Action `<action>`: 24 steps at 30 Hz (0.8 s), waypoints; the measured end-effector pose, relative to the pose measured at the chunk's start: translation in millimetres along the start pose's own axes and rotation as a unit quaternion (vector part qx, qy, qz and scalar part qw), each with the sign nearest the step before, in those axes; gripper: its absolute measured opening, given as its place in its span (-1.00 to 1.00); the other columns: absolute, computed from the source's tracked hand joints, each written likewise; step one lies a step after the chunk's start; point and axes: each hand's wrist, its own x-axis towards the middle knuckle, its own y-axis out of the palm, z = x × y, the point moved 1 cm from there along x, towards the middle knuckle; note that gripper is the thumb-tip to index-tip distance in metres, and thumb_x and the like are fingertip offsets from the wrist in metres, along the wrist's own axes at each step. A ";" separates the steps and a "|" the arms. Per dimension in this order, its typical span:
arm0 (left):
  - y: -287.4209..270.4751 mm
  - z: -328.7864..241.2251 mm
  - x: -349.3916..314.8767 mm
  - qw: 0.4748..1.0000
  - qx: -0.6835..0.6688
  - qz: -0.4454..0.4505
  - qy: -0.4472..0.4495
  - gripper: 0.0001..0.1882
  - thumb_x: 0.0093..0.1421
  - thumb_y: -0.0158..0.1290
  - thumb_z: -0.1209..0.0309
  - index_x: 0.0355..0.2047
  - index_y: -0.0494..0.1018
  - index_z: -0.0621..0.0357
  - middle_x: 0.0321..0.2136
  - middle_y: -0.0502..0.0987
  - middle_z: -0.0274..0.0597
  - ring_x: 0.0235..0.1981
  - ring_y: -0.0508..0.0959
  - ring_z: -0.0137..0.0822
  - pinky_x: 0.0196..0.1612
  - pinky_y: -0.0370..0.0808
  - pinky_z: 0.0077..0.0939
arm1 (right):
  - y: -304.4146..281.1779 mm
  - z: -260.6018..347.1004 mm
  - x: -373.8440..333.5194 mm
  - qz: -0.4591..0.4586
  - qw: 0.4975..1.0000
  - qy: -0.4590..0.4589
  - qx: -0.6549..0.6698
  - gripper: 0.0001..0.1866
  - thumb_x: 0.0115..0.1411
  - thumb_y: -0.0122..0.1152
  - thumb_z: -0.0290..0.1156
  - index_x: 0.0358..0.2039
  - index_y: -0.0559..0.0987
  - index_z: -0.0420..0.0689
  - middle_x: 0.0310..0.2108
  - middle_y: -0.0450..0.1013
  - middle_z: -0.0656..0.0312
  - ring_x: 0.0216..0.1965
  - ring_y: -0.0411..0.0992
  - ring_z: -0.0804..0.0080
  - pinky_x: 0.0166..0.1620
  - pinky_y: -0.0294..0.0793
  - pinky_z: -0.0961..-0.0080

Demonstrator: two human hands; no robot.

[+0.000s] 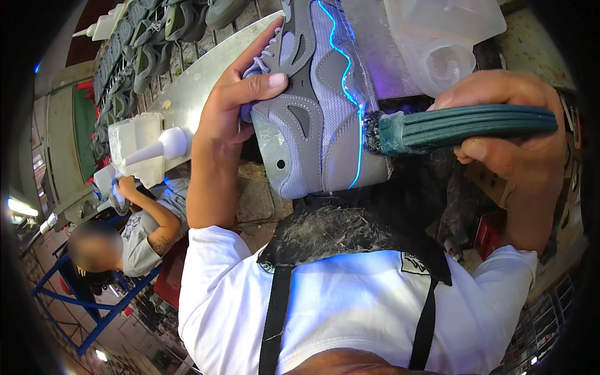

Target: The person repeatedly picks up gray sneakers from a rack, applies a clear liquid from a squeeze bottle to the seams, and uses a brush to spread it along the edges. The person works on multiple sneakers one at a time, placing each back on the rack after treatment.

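Note:
My left hand [232, 100] grips a grey and pale lilac sneaker upper [337, 128] near its laces, thumb pressed on the upper's side. The heel end, with a clear film patch and a dark round hole, points toward me. A glowing blue line [360, 150] runs lengthwise along the upper's lower side. On the right, my right hand [528, 89] is closed around the ridged dark green handle [462, 129] of a brush. Its short dark bristles [373, 132] touch the shoe's side at the blue line. The inside of the shoe is hidden.
Several grey shoes [156, 59] line a rack at the upper left. A white nozzle bottle [172, 144] sits by a translucent container [134, 134] on the left. Another translucent container [444, 65] stands at the upper right. A co-worker [147, 240] sits at the left.

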 end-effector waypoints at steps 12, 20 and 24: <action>4.3 8.6 11.9 0.992 -0.122 -0.028 -0.012 -0.23 0.20 0.08 0.42 0.41 0.10 0.20 0.20 0.42 0.06 0.16 0.51 -0.09 0.25 0.43 -0.25 | -48.2 30.5 42.1 0.228 0.915 -0.118 -0.311 -0.63 0.17 0.33 -0.37 -0.05 0.57 -0.29 -0.14 0.58 -0.03 -0.05 0.57 0.10 0.02 0.55 0.30; 17.9 4.0 8.6 0.970 -0.237 -0.031 -0.049 -0.40 0.35 -0.03 0.34 0.37 0.17 0.19 0.16 0.46 -0.01 0.13 0.53 -0.14 0.22 0.46 -0.22 | -63.5 17.5 72.2 0.246 0.928 -0.170 -0.221 -0.65 0.15 0.34 -0.42 -0.08 0.59 -0.31 -0.13 0.57 -0.08 -0.06 0.58 0.09 0.03 0.55 0.31; 4.6 13.7 -0.6 0.951 -0.303 0.000 -0.060 -0.56 0.39 -0.06 0.30 0.20 0.35 0.27 0.04 0.54 0.02 0.04 0.58 -0.12 0.15 0.52 -0.17 | -63.4 10.9 89.0 0.245 0.933 -0.198 -0.174 -0.67 0.14 0.35 -0.44 -0.09 0.60 -0.32 -0.12 0.57 -0.10 -0.06 0.58 0.08 0.03 0.55 0.32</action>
